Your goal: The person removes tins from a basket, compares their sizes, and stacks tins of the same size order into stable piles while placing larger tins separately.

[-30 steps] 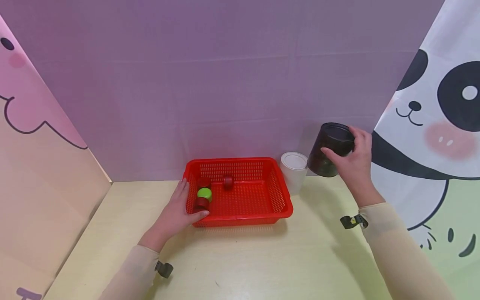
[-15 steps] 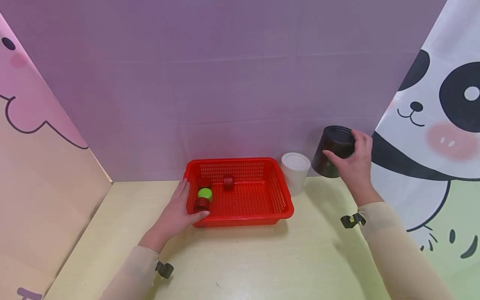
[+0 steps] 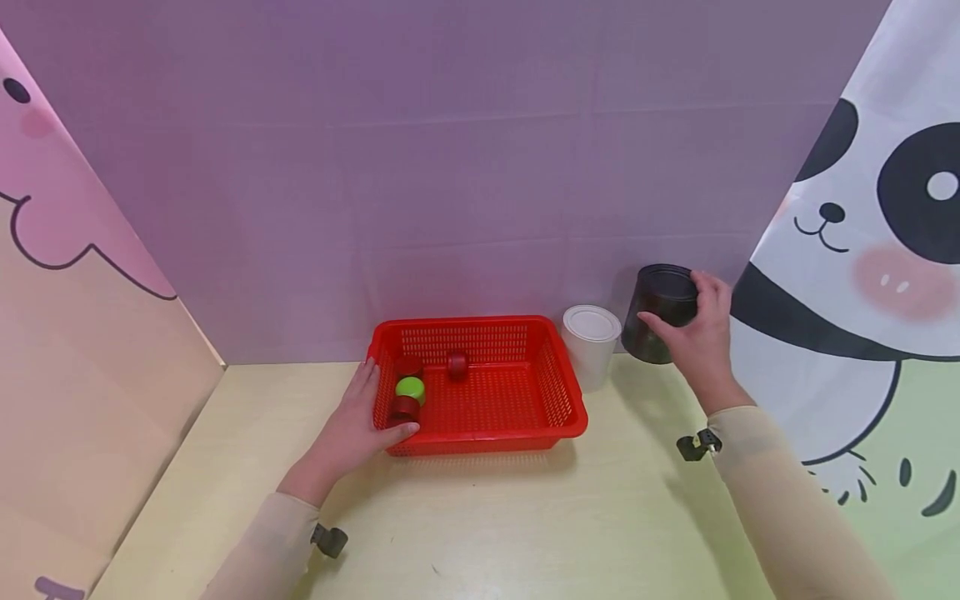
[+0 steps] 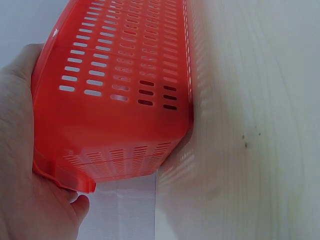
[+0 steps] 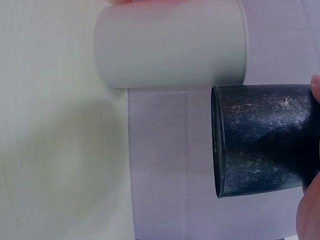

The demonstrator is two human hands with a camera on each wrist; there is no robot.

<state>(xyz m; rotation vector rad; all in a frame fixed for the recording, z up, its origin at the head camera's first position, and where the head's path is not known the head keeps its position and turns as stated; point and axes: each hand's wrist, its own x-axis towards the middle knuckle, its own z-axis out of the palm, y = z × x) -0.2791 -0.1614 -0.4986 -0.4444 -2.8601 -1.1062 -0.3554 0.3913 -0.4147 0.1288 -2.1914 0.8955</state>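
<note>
Black can [image 3: 662,312], at 2 o'clock beside the white can [image 3: 591,343], looks rigid, light and smooth, so the right hand [image 3: 693,333] wraps its side while the left hand [image 3: 352,429] clasps the basket [image 3: 555,392]

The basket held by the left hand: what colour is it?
The basket is red, with slotted walls; the head view shows it best.
</note>
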